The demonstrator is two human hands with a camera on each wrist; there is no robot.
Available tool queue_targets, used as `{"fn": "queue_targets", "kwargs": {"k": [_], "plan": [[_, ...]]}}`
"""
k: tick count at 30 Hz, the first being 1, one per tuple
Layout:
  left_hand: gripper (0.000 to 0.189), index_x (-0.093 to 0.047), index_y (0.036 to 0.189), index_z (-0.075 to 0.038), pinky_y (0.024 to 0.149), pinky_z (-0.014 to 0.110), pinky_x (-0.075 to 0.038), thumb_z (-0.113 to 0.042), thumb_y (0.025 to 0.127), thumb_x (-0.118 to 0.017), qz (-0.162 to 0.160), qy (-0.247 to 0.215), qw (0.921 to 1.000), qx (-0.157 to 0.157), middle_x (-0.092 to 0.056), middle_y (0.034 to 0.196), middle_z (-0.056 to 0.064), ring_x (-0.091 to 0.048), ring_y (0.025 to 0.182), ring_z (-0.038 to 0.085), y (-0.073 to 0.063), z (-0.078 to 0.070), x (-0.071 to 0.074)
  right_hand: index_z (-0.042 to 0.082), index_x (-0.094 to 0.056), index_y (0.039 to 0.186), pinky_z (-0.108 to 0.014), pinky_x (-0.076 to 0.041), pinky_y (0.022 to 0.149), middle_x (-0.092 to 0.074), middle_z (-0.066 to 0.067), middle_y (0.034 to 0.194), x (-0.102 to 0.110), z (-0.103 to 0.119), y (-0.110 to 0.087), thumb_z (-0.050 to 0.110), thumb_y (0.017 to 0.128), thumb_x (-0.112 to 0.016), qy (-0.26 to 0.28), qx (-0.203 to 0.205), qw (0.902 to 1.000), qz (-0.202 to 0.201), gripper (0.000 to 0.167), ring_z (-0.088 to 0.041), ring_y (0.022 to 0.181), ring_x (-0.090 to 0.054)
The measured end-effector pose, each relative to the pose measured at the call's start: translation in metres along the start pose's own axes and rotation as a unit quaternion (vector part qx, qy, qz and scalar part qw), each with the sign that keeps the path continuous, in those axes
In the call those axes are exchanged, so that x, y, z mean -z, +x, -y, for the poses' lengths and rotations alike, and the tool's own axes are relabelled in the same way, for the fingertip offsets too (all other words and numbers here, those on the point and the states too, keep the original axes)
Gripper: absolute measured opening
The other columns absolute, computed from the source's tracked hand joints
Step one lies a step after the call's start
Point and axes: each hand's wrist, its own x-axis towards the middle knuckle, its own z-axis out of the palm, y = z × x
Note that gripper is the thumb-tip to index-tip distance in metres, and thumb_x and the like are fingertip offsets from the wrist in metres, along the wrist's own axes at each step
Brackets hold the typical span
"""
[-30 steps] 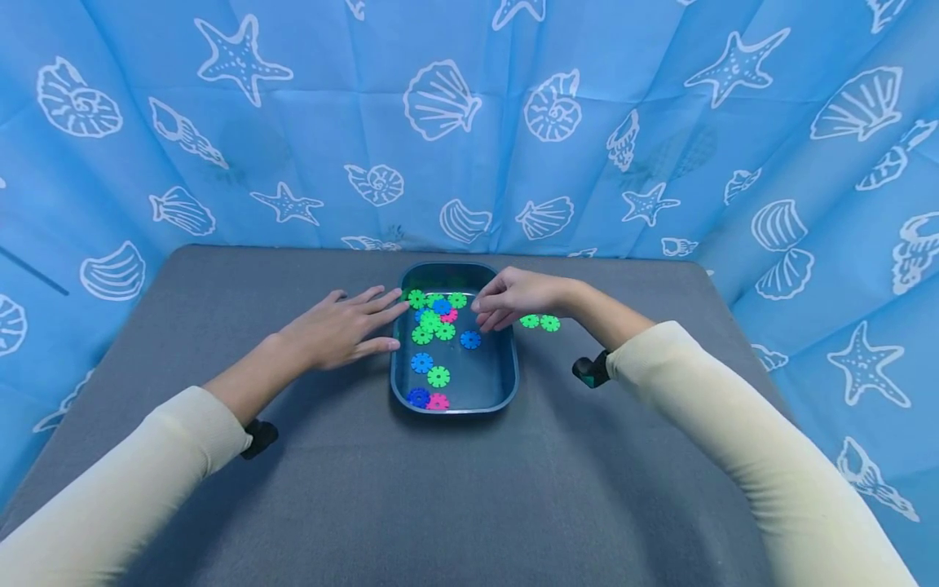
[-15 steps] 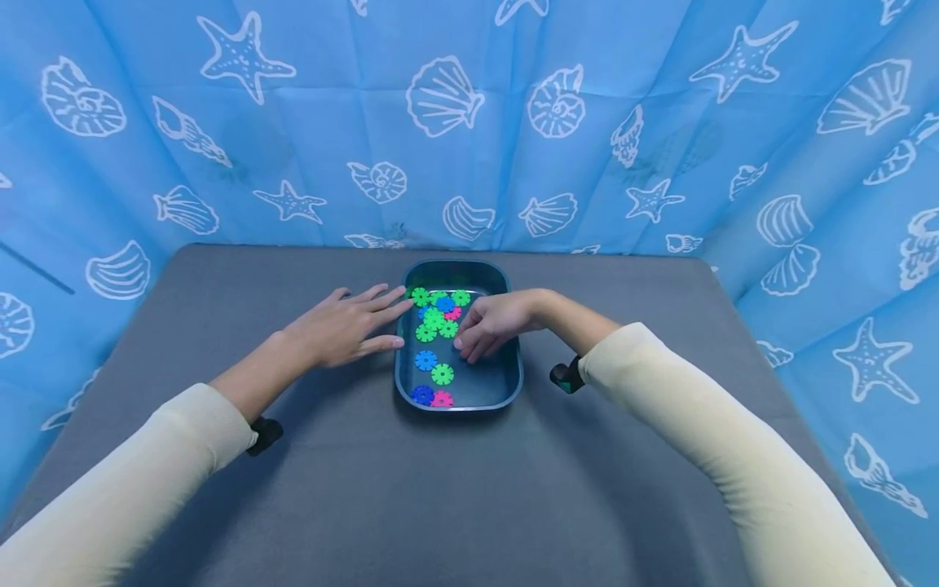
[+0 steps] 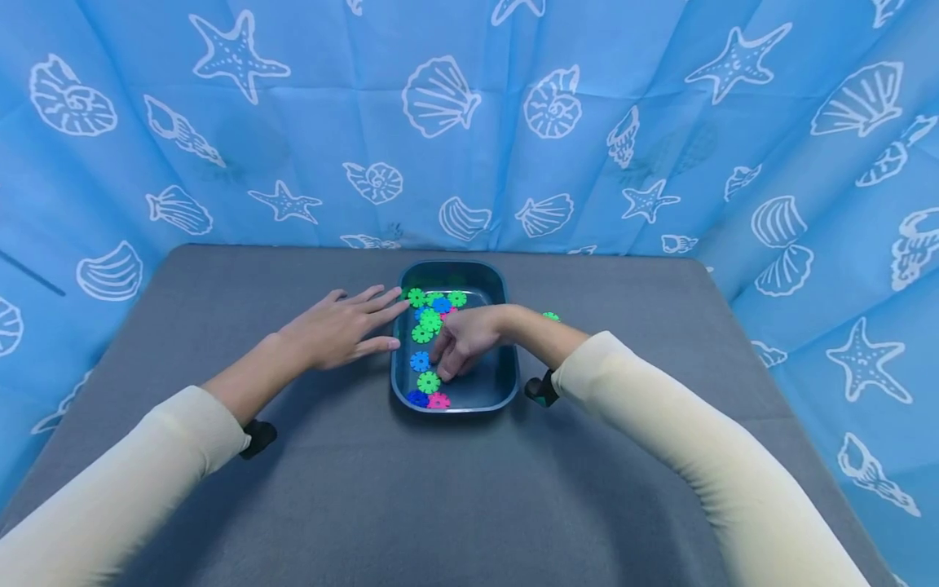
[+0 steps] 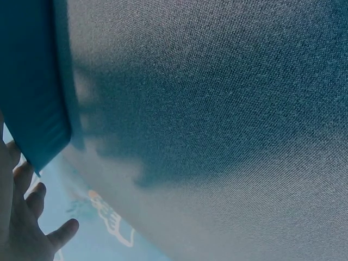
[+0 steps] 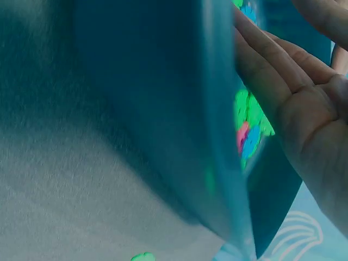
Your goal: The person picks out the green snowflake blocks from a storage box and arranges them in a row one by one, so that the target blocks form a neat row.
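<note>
A dark blue plastic tray (image 3: 455,410) holds several notched snowflake discs in green, blue and pink. My right hand (image 3: 473,336) reaches down into it. Its fingertips are right at a green snowflake disc (image 3: 429,382), near a light blue disc (image 3: 420,361). In the right wrist view the fingers (image 5: 272,65) look nearly straight, their tips hidden behind the tray wall. My left hand (image 3: 345,328) lies with spread fingers against the tray's left rim, holding nothing. A dark blue disc (image 3: 417,399) and a pink disc (image 3: 438,401) sit at the near end.
A cluster of green discs (image 3: 429,320) with blue and pink ones fills the tray's far left part. Outside, a green disc (image 3: 550,315) shows partly behind my right forearm. The grey cloth-covered table (image 3: 411,505) ends at a blue shell-patterned curtain (image 3: 469,163).
My right hand has moved left and nearer through the tray, now covering where a blue disc lay. The green disc at its fingertips has shifted slightly left and nearer. My left hand stays put.
</note>
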Motion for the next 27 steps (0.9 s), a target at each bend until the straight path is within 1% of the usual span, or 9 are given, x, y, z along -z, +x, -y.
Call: {"fn": "queue_targets", "kwargs": {"k": [6, 14, 21, 27], "plan": [[0.072, -0.026, 0.159, -0.019, 0.11, 0.069, -0.023, -0.057, 0.101, -0.045, 0.001, 0.004, 1.0, 0.001, -0.018, 0.165, 0.008, -0.018, 0.151, 0.033, -0.001, -0.001, 0.001, -0.003, -0.05, 0.143, -0.03, -0.052, 0.097, -0.071, -0.009, 0.12, -0.007, 0.006, 0.004, 0.011, 0.097, -0.066, -0.001, 0.007, 0.9999, 0.01, 0.05, -0.015, 0.109, -0.067], [0.073, -0.025, 0.159, -0.019, 0.11, 0.07, -0.024, -0.057, 0.101, -0.045, 0.004, 0.008, 1.0, 0.002, -0.019, 0.165, 0.009, -0.02, 0.15, 0.035, 0.0, 0.0, 0.002, -0.003, -0.046, 0.145, -0.029, -0.051, 0.097, -0.07, -0.009, 0.122, -0.014, 0.013, 0.009, 0.009, 0.098, -0.064, -0.012, 0.019, 0.9992, 0.032, 0.052, -0.013, 0.112, -0.065], [0.072, -0.027, 0.159, -0.017, 0.11, 0.07, -0.024, -0.056, 0.101, -0.046, 0.002, 0.004, 1.0, -0.003, -0.019, 0.165, 0.009, -0.019, 0.15, 0.034, 0.0, -0.001, 0.002, 0.0, -0.044, 0.148, -0.03, -0.046, 0.104, -0.069, -0.004, 0.125, -0.018, 0.014, 0.012, 0.013, 0.097, -0.066, -0.026, 0.028, 0.9982, 0.046, 0.056, -0.011, 0.119, -0.062], [0.073, -0.027, 0.159, -0.017, 0.11, 0.07, -0.025, -0.057, 0.101, -0.046, 0.002, 0.005, 1.0, -0.004, -0.019, 0.165, 0.009, -0.018, 0.15, 0.034, 0.001, -0.001, 0.002, 0.001, -0.044, 0.148, -0.032, -0.045, 0.106, -0.07, -0.002, 0.124, -0.021, 0.016, 0.015, 0.013, 0.098, -0.065, -0.036, 0.03, 0.997, 0.062, 0.055, -0.01, 0.12, -0.061]]}}
